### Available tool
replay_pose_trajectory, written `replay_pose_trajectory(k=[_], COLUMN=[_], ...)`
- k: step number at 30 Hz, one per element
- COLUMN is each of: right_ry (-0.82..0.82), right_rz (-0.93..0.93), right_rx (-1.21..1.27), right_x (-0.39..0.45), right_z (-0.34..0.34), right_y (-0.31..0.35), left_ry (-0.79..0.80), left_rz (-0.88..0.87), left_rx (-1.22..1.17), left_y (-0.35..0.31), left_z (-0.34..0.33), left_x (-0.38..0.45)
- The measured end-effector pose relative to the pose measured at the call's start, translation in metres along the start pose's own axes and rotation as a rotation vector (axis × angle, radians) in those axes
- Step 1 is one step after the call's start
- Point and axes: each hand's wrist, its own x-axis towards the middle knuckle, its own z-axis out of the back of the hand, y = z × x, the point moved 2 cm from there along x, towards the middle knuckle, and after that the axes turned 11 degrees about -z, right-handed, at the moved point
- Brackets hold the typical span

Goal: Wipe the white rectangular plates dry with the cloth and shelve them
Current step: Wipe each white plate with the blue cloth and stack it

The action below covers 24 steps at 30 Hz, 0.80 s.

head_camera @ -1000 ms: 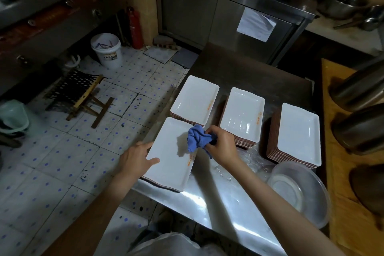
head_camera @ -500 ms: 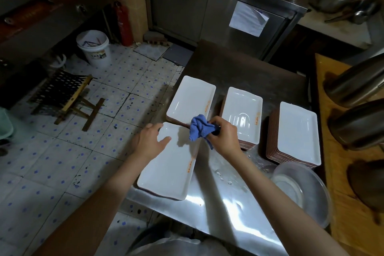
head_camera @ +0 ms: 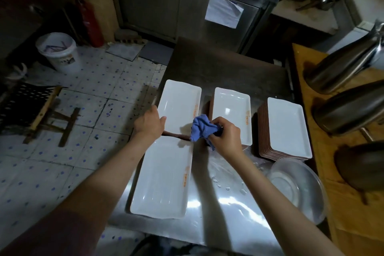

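Left hand (head_camera: pixel 149 123) reaching forward over the near plate (head_camera: pixel 164 178), thumb hooked over the left edge of the far-left plate (head_camera: pixel 179 106), gripping it at the near corner. Right hand (head_camera: pixel 225 138) curled tight round a bunched blue cloth (head_camera: pixel 202 128), held over the gap between the far-left stack and the middle stack (head_camera: pixel 231 114). Both arms stretched out from the bottom of the view, hands apart.

Four groups of white rectangular plates on a steel table (head_camera: pixel 224 210): one near, three in a row farther back, the right stack (head_camera: pixel 286 129) showing its brown undersides along the edge. Water drops on the steel beside a clear plastic basin (head_camera: pixel 299 189) (just near of the right stack). Steel jugs (head_camera: pixel 345 108) lying on a wooden board at the right. White bucket (head_camera: pixel 59 51) and a folding stool (head_camera: pixel 35 110) on the tiled floor to the left.

Since a second ago: left hand gone from the near plate's left rim up to the far-left plate; cloth lifted off the near plate's far corner.
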Motion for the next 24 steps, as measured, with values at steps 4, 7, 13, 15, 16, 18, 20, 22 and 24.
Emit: replay_pose_trajectory(k=[4, 7, 13, 15, 16, 18, 20, 22, 24], right_ry=[-0.022, -0.035, -0.031, -0.028, -0.028, -0.029, -0.035, -0.041, -0.043], right_rz=[-0.023, -0.031, -0.039, -0.037, -0.038, -0.038, -0.037, -0.042, -0.05], right_rx=[-0.01, -0.019, 0.001, 0.009, 0.011, 0.01, 0.007, 0.006, 0.007], right_x=[0.002, 0.002, 0.001, 0.0, 0.0, -0.002, -0.003, -0.004, -0.006], right_z=[0.0, -0.001, -0.007, -0.008, -0.008, -0.007, -0.006, -0.006, -0.005], right_y=[-0.001, -0.003, 0.001, 0.003, 0.004, 0.004, 0.003, 0.001, 0.0], left_ry=[0.039, 0.05, 0.038, 0.022, 0.014, 0.004, -0.004, -0.006, -0.004], left_rz=[0.0, -0.015, -0.019, -0.016, -0.016, -0.008, 0.004, -0.005, -0.017], left_rx=[0.009, -0.023, -0.111, -0.158, -0.186, -0.246, -0.299, -0.334, -0.375], left_y=[0.003, 0.007, 0.014, 0.018, 0.019, 0.021, 0.023, 0.025, 0.027], left_z=[-0.002, -0.003, 0.0, 0.001, 0.001, 0.001, 0.002, 0.003, 0.005], left_x=[0.014, 0.017, 0.021, 0.02, 0.02, 0.017, 0.016, 0.015, 0.014])
